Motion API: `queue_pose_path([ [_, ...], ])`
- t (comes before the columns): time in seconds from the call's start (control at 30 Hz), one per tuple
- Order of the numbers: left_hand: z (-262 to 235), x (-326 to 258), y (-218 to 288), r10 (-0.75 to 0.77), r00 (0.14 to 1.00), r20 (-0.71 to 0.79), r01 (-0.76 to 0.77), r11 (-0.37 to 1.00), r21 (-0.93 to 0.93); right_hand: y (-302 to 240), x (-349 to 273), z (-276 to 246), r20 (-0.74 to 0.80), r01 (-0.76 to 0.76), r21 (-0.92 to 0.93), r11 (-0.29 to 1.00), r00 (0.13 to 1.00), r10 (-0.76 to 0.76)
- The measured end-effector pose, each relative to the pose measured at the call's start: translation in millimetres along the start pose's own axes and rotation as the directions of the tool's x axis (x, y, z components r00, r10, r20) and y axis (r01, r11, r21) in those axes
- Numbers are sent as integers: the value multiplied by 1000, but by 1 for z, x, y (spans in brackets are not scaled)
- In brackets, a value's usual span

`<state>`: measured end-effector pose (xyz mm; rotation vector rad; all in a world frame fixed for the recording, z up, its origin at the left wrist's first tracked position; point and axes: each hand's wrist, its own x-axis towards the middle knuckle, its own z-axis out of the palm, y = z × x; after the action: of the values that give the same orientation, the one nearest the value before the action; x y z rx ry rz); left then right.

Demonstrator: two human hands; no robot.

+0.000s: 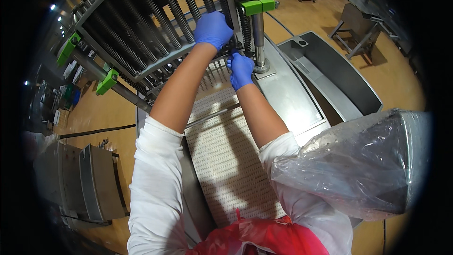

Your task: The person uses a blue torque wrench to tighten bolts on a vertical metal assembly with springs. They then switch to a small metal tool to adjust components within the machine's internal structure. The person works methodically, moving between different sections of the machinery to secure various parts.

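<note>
Both of my hands wear blue gloves and reach up to a steel machine head (141, 28) with rows of coiled springs. My left hand (213, 30) is closed at the head's right end, against the springs; whatever it grips lies hidden behind the fingers. Just below and to its right, my right hand (241, 71) is curled shut near small dark fittings (232, 47), and what its fingers pinch cannot be made out. Thin metal needles (207, 76) hang under the head. Beneath my arms runs a white perforated conveyor belt (226, 160), crossed by a metal rod (217, 114).
Green clamps (257, 4) sit on the upright steel posts (258, 33). A grey metal trough (339, 75) stands to the right. Closer on that side, clear plastic wraps a box (358, 160). Steel cabinets (99, 179) stand on the left, with a dark cable (96, 132) nearby.
</note>
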<state>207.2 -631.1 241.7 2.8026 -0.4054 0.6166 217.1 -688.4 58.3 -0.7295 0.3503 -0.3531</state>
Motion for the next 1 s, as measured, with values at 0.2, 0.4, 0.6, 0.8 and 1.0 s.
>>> queue_pose_path([
  [0.2, -1, 13, -10, -42, 999, 35, 43, 999, -33, -3, -9, 3, 5, -48, -25, 999, 999, 48],
  [0.4, -10, 5, -26, 172, 981, 93, -171, 985, -13, -2, -6, 2, 5, -30, -70, 997, 1000, 31],
  [0.6, -18, -3, -16, 262, 963, 66, -269, 942, 200, -2, -10, 3, 9, -25, -32, 999, 1000, 26],
  [0.8, -3, -13, -26, 381, 922, -67, -364, 912, 189, -2, -8, 3, 27, -29, -10, 1000, 999, 29],
  [1.0, 4, 3, -16, 248, 967, -48, -250, 968, -24, -3, -9, 5, -7, -11, -6, 1000, 1000, 11],
])
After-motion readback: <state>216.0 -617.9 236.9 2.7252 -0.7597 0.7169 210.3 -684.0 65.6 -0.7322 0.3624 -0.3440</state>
